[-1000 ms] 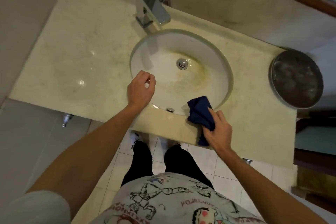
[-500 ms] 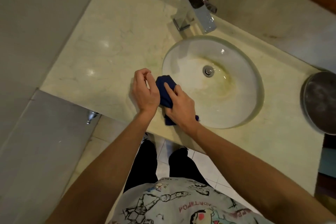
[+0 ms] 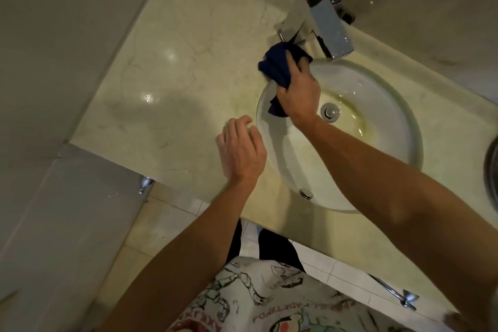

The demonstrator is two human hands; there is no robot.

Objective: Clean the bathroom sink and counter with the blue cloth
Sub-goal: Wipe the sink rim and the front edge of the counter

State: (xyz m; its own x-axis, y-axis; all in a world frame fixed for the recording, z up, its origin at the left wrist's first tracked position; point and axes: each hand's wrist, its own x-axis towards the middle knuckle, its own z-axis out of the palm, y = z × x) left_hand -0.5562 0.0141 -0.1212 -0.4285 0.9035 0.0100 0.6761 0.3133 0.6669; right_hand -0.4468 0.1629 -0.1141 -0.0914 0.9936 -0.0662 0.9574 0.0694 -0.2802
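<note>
Fingers (image 3: 292, 62) of the right hand (image 3: 299, 91) are curled round the bunched blue cloth (image 3: 277, 67), gripping it and pressing it down at the back left of the sink (image 3: 377, 170) rim, just in front of the chrome faucet (image 3: 326, 27) base. One tail of the cloth hangs below the palm into the bowl. The left hand (image 3: 241, 149) holds nothing; its fingers are loosely curled and it hangs over the counter (image 3: 172, 83) just beside the sink's left rim. Whether it touches the stone I cannot tell.

From the head view, the job looks well short of finished. A yellowish stain rings the drain (image 3: 329, 112) and runs toward the bowl's right side, and a greenish tinge marks the counter along the left rim. The broad left stretch of counter shows faint smudges.

Room for moving: the left part of the counter is open up to the wall on the left and the backsplash at the rear. Close behind the cloth the faucet crowds the stroke, so wiping there probably needs short passes round its base. At the right edge a dark round object (image 3: 491, 170) sits on the counter, only partly in view.
</note>
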